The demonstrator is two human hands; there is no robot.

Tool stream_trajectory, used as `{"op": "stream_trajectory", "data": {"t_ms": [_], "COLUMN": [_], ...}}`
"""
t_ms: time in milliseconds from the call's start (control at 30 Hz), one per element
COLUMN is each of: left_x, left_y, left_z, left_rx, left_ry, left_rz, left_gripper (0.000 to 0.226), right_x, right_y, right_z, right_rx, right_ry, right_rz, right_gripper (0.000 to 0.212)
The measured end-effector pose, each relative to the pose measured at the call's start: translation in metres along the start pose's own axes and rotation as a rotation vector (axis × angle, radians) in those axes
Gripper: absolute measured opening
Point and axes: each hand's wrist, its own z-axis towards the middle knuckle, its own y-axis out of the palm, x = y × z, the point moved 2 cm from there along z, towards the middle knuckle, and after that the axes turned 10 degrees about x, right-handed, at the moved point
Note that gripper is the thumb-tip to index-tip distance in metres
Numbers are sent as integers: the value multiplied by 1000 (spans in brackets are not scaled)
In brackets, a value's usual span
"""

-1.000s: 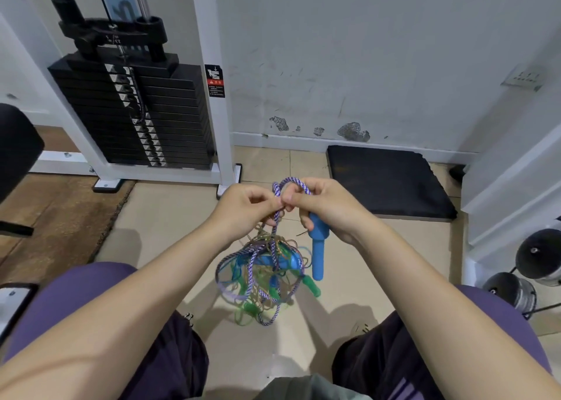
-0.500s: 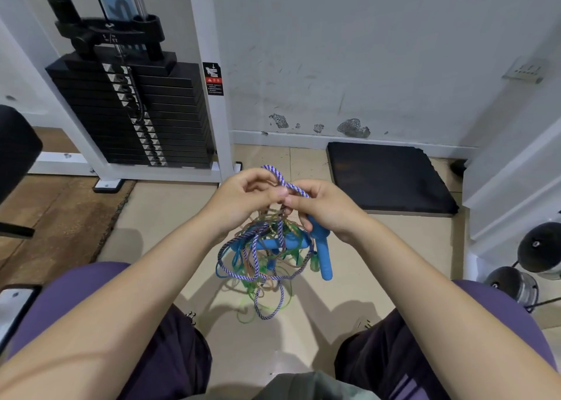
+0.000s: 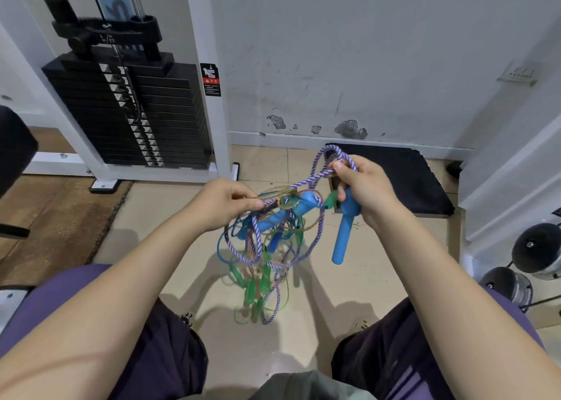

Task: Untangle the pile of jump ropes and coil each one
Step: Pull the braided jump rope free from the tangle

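— Two hands were up over the floor (image 3: 349, 281) when I looked. My right hand (image 3: 365, 191) had its fingers curled round a blue handle (image 3: 344, 232), which hung downward, and its thumb and forefinger pinched a loop of the purple-and-white braided rope (image 3: 306, 181) raised above the rest.

— And the left?

— My left hand (image 3: 223, 203) pinched thin cords at the top of the tangle of jump ropes (image 3: 267, 244). That bundle hung between my hands, above the tiled floor and between my knees: a second blue handle (image 3: 283, 213) lay across its top, green handles (image 3: 253, 287) dangled at the bottom.

— What lay further out?

— I saw a black mat (image 3: 403, 178) against the wall behind my right hand, a weight stack (image 3: 133, 114) in a white frame at far left, and dumbbells (image 3: 534, 251) at far right.
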Motion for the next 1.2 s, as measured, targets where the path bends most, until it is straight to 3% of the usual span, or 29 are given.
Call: {"op": "stream_trajectory", "data": {"t_ms": [133, 267, 400, 467, 533, 600, 667, 833, 1000, 1133, 1200], "left_x": [-5, -5, -1, 0, 3, 3, 3, 4, 8, 8, 10], "left_y": [-1, 12, 23, 29, 33, 40, 43, 48, 47, 40, 36], "left_z": [1, -7, -7, -8, -11, -13, -14, -17, -21, -15, -13], "left_rx": [-33, -161, -9, -67, -181, -281, -320, -405, -290, -41, 11], "left_ry": [20, 29, 97, 115, 136, 93, 23, -116, -231, -290, -269], "left_rz": [224, 116, 63, 67, 71, 44, 19, 13, -272, -343, -305], "left_gripper": [8, 14, 13, 34, 32, 30, 43, 56, 26, 31, 30], "right_x": [3, 1, -3, -6, -10, -15, -19, -21, -20, -12, -7], "right_y": [6, 22, 37, 43, 46, 46, 44, 37, 21, 23, 32], "right_z": [-5, -18, -30, -34, -36, -36, -35, -32, -21, -26, -33], "right_rx": [72, -71, -202, -246, -277, -299, -323, -310, -169, -203, -254], "right_ry": [-31, -23, -5, 7, 16, 19, 13, -3, -17, 15, 30], "right_rz": [-46, -62, 0, 28, 86, 158, 223, 287, 174, -58, -106], "right_gripper": [22, 19, 18, 25, 26, 18, 10, 11, 22, 26, 24]}}
